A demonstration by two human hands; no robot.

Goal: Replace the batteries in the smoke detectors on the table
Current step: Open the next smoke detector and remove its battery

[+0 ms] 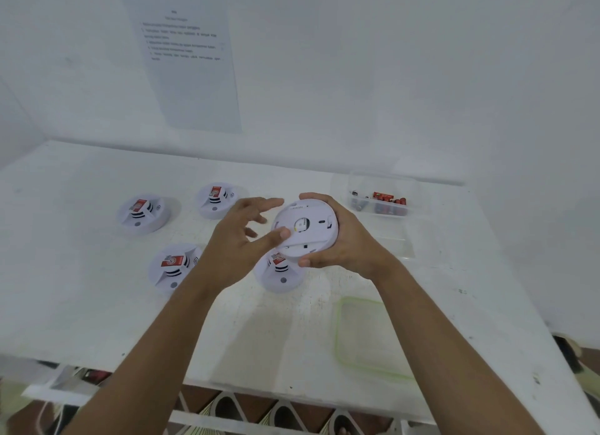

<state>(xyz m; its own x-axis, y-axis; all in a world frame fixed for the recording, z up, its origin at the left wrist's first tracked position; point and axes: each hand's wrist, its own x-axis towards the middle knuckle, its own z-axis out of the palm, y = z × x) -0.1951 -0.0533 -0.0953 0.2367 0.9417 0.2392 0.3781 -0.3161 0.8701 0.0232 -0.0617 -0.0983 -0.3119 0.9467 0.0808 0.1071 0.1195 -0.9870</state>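
**One drop hazard noted**

Right hand point(344, 244) grasps the round white plastic smoke detector point(306, 228), back up, above the white table point(97, 321). Left hand point(237, 240) released, thumb pressing its underside, seemingly mid-twist. A slip would drop it onto the white red-labelled detector beneath point(279, 277).

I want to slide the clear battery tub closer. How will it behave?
The clear tub looks rigid and probably slides easily on the smooth table. Its loose batteries will likely roll and shift the weight.

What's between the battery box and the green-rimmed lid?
Head view: a clear, seemingly empty container and bare table lie between the battery box and lid; the right hand, holding a detector, partly overlaps that stretch.
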